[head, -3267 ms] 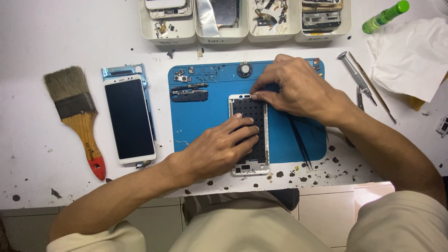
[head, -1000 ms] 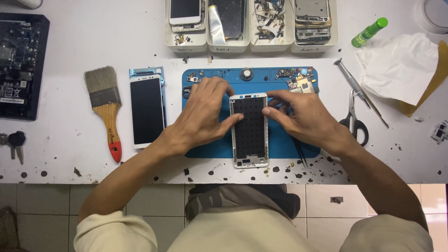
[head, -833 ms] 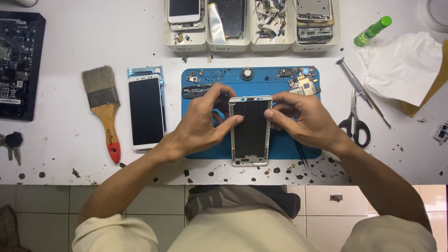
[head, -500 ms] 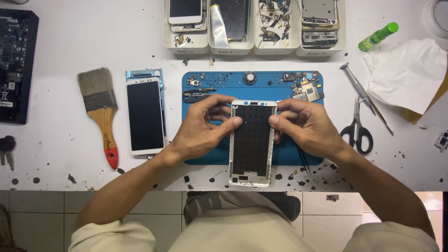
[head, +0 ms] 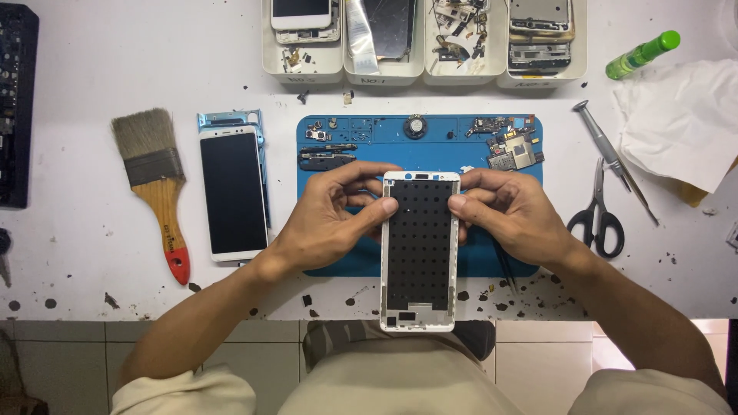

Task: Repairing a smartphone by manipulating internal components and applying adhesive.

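Observation:
Both my hands hold a white phone frame with a black dotted inner plate, raised above the blue work mat. My left hand grips its left edge near the top, thumb on the front. My right hand grips the right edge the same way. The frame's lower end hangs past the table's front edge over my lap. Small phone parts and a circuit board lie on the far part of the mat.
A phone with a dark screen and a paintbrush lie left of the mat. Scissors, a metal tool, crumpled paper and a green bottle are on the right. White trays of parts stand at the back.
The phone frame was lying on the mat under my hands. Both hands have since gripped its sides, lifted it and drawn it toward me.

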